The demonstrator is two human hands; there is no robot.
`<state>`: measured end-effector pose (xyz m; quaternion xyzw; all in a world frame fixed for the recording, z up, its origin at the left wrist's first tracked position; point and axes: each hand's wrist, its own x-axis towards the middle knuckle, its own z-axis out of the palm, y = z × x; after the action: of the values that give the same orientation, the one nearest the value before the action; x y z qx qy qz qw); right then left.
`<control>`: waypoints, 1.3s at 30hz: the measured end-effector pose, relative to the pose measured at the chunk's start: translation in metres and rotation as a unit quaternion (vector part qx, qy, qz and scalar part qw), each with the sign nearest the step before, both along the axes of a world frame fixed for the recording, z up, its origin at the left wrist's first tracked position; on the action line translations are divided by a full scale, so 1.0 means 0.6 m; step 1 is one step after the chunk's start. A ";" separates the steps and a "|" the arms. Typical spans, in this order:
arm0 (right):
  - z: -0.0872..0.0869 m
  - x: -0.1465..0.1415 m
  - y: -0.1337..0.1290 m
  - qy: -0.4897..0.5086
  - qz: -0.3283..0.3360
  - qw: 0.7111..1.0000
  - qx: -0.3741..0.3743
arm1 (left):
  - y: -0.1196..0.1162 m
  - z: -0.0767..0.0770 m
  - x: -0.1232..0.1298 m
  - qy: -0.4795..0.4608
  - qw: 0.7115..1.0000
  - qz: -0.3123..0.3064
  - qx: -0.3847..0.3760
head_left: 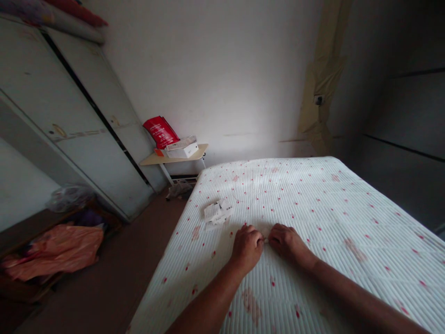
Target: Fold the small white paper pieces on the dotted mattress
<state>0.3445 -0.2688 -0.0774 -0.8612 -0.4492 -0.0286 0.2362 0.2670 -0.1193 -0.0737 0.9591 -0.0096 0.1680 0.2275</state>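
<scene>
Mattress (313, 195): white, closely ribbed with lines, scattered small red marks, larger faded peach-brown motifs. Paper scraps (218, 211): whitish, dark print. Packet (160, 133): bright red, white lettering. Carton (187, 150): white. Tabletop (203, 149): pale cream-yellow. Wardrobe (107, 162): dull grey-white, black strip. Crumpled sheet (62, 246): salmon-orange. Floor (139, 250): reddish brown. Wall (225, 69): greyish white; tape (309, 113) on it, yellowish tan.

Illegible print on red bag (160, 131) and paper scraps (218, 212)
</scene>
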 end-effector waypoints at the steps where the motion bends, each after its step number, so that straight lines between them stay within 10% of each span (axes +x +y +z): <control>1: 0.005 -0.001 0.001 0.011 -0.007 1.000 -0.004 | 0.000 -0.001 0.001 0.001 1.000 0.001 0.004; 39: 0.026 -0.009 0.022 0.048 -0.131 0.986 -0.095 | -0.011 0.024 0.015 0.125 0.984 0.049 0.115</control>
<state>0.3393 -0.2557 -0.0620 -0.9316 -0.3209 0.0253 0.1690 0.2758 -0.1261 -0.0591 0.9917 0.0470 0.0552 0.1065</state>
